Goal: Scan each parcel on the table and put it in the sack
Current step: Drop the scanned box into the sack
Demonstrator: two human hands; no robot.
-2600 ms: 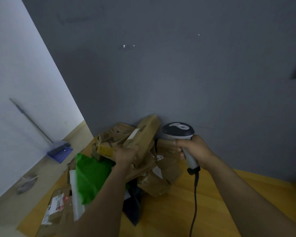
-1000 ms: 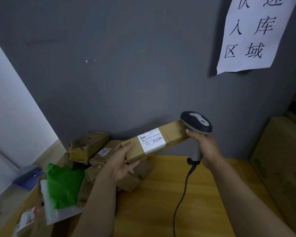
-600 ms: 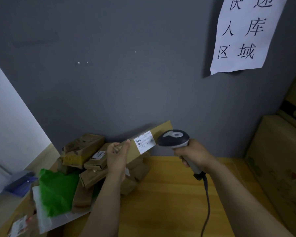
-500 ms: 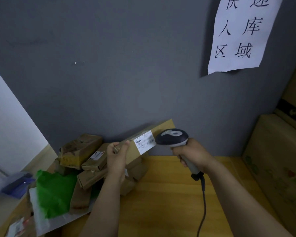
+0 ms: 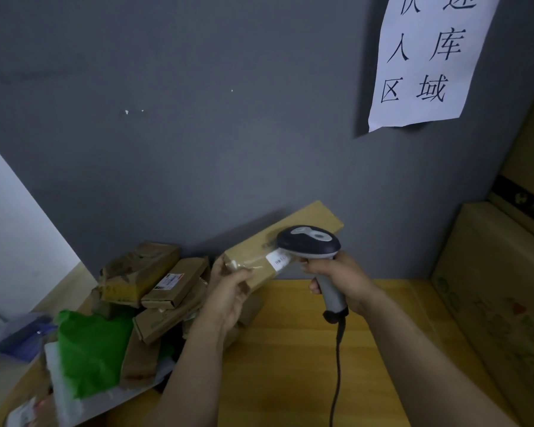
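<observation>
My left hand [image 5: 228,291] grips the near end of a long flat cardboard parcel [image 5: 309,221], held up over the wooden table [image 5: 290,365] and slanting up to the right. My right hand [image 5: 342,282] holds a grey and dark blue barcode scanner [image 5: 309,241] by its handle. The scanner head covers most of the parcel's white label [image 5: 278,260]. A pile of brown parcels [image 5: 154,282] and a green bag [image 5: 90,346] lies on the table's left part. No sack is in view.
A grey wall [image 5: 228,134] stands right behind the table, with a white paper sign [image 5: 426,57] on it. Large cardboard boxes [image 5: 500,297] are stacked at the right. The scanner's black cable [image 5: 336,374] hangs down across the table.
The long parcel came up off the pile and its label turned towards me. The scanner swung in from the parcel's right end and now sits over the label.
</observation>
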